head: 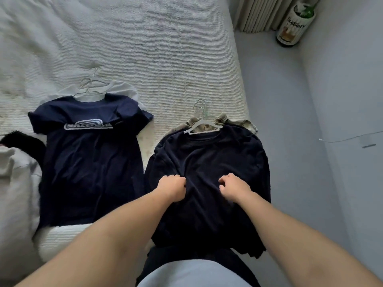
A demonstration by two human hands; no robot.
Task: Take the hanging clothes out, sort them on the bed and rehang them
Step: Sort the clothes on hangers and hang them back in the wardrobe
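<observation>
**Sorting on the bed: top dark shirt in both hands**

Two piles lie on the bed (165,59), each on hangers. The left pile is topped by a navy logo T-shirt (89,152) over a white garment (124,88). The right pile sits at the bed's edge, a plain dark shirt (209,172) on a white hanger (202,126) over a tan plaid garment (234,121). The left hand (171,188) and right hand (234,187) rest on that shirt's middle, fingers curled into the fabric; they appear to pinch it, though dark cloth hides the fingertips. This looks like the sorting step, smoothing or gathering. Rehanging next would call for taking hold of the hooks of the hangers, not the cloth.
</observation>
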